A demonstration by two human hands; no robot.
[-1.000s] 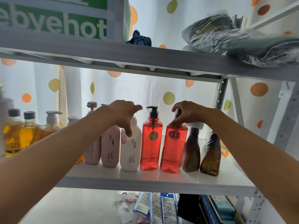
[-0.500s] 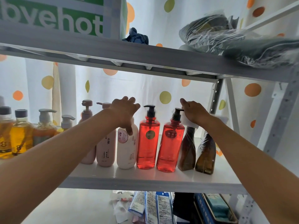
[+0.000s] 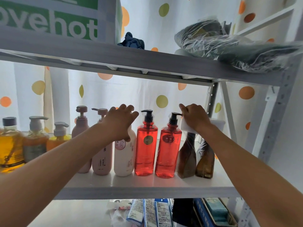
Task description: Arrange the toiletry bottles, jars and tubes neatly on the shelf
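A row of bottles stands on the white shelf. From the left come yellow and orange bottles, two pink pump bottles, a white bottle, two red pump bottles and two brown white-capped bottles. My left hand grips the top of the white bottle, hiding its pump. My right hand grips the white cap of the left brown bottle, just right of the second red bottle's pump.
The upper shelf hangs close above the hands and carries a green-lettered box, a dark cloth and plastic-wrapped dark items. A metal upright stands at the right. Packets and boxes lie below.
My right hand left the second red bottle's pump and moved right onto the brown bottle's white cap. My left hand stays on the white bottle. The view shifted slightly.
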